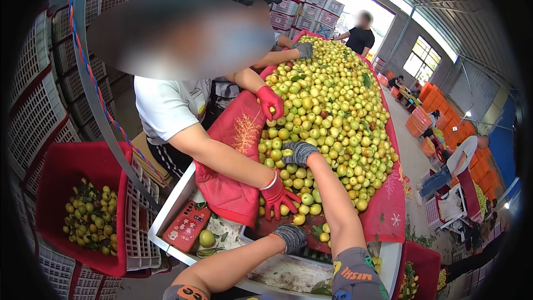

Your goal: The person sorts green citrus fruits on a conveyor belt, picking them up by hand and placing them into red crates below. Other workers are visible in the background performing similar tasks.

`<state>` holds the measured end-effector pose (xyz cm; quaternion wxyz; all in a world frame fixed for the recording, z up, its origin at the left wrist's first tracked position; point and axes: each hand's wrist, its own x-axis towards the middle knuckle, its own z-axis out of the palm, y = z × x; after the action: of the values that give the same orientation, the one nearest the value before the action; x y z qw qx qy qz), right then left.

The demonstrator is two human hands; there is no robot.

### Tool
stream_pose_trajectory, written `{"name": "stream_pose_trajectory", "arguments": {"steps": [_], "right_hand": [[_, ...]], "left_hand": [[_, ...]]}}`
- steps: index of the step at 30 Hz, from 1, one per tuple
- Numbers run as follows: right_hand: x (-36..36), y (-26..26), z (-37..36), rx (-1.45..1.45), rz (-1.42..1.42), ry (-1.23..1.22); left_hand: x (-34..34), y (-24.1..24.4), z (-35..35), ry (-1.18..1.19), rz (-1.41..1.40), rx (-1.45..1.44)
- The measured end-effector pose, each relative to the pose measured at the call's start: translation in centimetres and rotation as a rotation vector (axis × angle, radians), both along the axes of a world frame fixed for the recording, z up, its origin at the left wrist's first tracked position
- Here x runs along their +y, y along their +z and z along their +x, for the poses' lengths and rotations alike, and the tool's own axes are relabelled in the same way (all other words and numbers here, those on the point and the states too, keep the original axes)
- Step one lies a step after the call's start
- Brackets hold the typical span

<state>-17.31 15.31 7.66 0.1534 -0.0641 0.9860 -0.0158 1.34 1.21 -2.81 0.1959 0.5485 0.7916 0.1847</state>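
Observation:
A long heap of yellow-green jujube fruits (333, 108) lies on a red padded cloth (381, 221) over a metal sorting table. My right hand (300, 153), in a grey knit glove, reaches into the near left part of the heap, its fingers curled around fruit. Lower down, my left hand (290, 237), gloved alike, is bent over the edge of a dark tray (266, 230) at the near end of the heap; its fingers are partly hidden, so whether it holds anything does not show. Between my hands and the co-worker, a few fruits lie loose beside the tray.
A co-worker's red-gloved hands (278, 195) work at the heap, one close to mine. A red case (187, 226) and a single green fruit (206, 238) lie in the table's left corner. Red-lined crates (83, 154) of fruit flank the table. Further people stand around the heap and behind.

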Motion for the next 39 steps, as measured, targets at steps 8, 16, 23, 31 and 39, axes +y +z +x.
{"name": "stream_pose_trajectory", "arguments": {"steps": [8,16,23,31,39], "right_hand": [[-0.3,-0.6,-0.4,0.018,-0.22,-0.11],[-0.9,-2.2,-0.2,0.043,-0.292,-0.113],[-0.5,-3.6,1.7,0.107,-0.408,-0.183],[0.4,-3.8,9.4,0.546,-1.352,-0.413],[15.0,-0.1,32.5,0.967,-1.141,-0.804]], "left_hand": [[0.6,0.7,-0.2,-0.094,-0.023,-0.01],[0.2,0.1,-1.1,-0.082,0.011,0.074],[-0.1,0.1,-0.7,-0.114,0.024,0.093],[-0.3,0.1,-0.5,-0.107,-0.064,0.102],[-1.0,1.3,-0.2,-0.075,-0.058,0.124]]}}
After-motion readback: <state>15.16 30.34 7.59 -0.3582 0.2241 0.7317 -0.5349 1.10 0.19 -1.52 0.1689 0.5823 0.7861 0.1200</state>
